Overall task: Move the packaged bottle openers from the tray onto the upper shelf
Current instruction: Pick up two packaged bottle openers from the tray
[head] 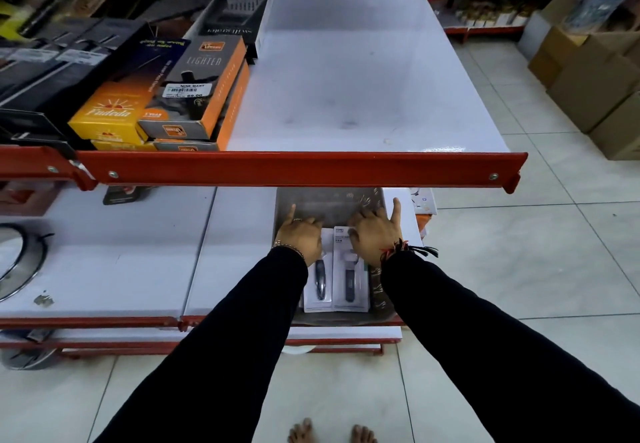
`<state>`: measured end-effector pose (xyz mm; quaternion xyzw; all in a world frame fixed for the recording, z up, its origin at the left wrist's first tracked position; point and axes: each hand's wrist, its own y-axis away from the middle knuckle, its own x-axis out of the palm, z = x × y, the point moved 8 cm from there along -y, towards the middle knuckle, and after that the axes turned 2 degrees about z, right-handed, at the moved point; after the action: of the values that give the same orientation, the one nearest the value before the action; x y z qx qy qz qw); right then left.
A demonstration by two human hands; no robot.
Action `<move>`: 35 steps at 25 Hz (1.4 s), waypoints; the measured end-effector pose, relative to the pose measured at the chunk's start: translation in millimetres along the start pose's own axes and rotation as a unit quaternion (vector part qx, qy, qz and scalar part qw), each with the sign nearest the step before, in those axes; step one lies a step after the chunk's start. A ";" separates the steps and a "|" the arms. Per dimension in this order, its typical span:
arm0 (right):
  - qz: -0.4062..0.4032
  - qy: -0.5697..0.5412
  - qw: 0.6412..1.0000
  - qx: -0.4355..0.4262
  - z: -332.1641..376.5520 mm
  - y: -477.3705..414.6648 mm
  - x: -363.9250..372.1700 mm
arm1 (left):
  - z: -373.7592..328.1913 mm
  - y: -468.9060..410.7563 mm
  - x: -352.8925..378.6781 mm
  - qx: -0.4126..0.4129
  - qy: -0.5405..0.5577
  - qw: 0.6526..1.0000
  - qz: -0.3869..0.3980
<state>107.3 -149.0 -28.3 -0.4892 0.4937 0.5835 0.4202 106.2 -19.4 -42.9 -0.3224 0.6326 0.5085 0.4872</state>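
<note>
A grey tray (329, 204) sits on the lower shelf, partly under the upper shelf's red front lip (301, 169). Two white bottle opener packs lie side by side in its near half: the left pack (320, 292) and the right pack (350, 286). My left hand (300, 238) lies over the top end of the left pack, fingers curled, one finger pointing away. My right hand (375, 234) covers the top end of the right pack the same way. The upper shelf (346, 78) has a bare white surface on its right part.
Orange and grey lighter boxes (197, 96), a yellow box (107, 113) and a grater box (239, 6) fill the upper shelf's left side. A round metal item (17, 262) lies on the lower shelf at left. Cardboard cartons (595, 82) stand on the tiled floor at right.
</note>
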 end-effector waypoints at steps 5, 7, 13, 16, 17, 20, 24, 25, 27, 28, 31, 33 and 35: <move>0.033 -0.197 0.980 -0.024 0.6 26.9 -37.9 | 10.3 33.4 -38.3 -0.030 0.159 0.985 -0.060; 0.024 -0.223 0.974 -0.040 4.9 42.3 -52.5 | 6.7 49.5 -48.5 -0.026 0.187 0.980 -0.056; -0.077 -0.213 0.973 -0.051 8.5 99.9 -109.3 | 6.2 113.2 -90.3 -0.026 0.204 0.971 -0.118; -0.105 -0.211 0.969 -0.068 11.9 124.4 -137.5 | 5.7 145.8 -113.5 -0.010 0.226 0.963 -0.143; -0.116 -0.210 0.968 -0.071 13.2 132.7 -147.9 | 4.3 156.5 -121.9 -0.001 0.233 0.961 -0.151; -0.149 -0.212 0.962 -0.081 16.8 157.7 -186.4 | 1.5 186.4 -157.9 0.027 0.240 0.955 -0.173; -0.167 -0.255 0.948 -0.094 16.2 175.9 -245.2 | -0.1 216.7 -224.9 0.065 0.235 0.946 -0.214; -0.165 -0.264 0.945 -0.101 16.6 175.4 -259.2 | 2.1 220.9 -242.3 0.068 0.236 0.943 -0.225; -0.170 -0.263 0.943 -0.116 16.9 170.2 -287.7 | 8.6 223.3 -275.6 0.070 0.237 0.938 -0.243; -0.176 -0.257 0.942 -0.122 15.8 165.1 -301.8 | 11.6 221.4 -291.1 0.074 0.231 0.937 -0.251; -0.194 -0.242 0.940 -0.139 9.2 141.7 -339.9 | 22.7 204.1 -330.8 0.082 0.220 0.936 -0.264; -0.206 -0.233 0.941 -0.135 3.5 118.2 -362.4 | 30.6 185.9 -355.1 0.073 0.200 0.940 -0.267; -0.219 -0.219 0.942 -0.131 0.6 89.1 -381.4 | 36.0 163.7 -375.3 0.067 0.171 0.949 -0.255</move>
<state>84.7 -165.4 362.4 -0.4962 0.1891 0.6294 0.5674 87.8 27.3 365.1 -0.5217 0.6356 0.2606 0.5059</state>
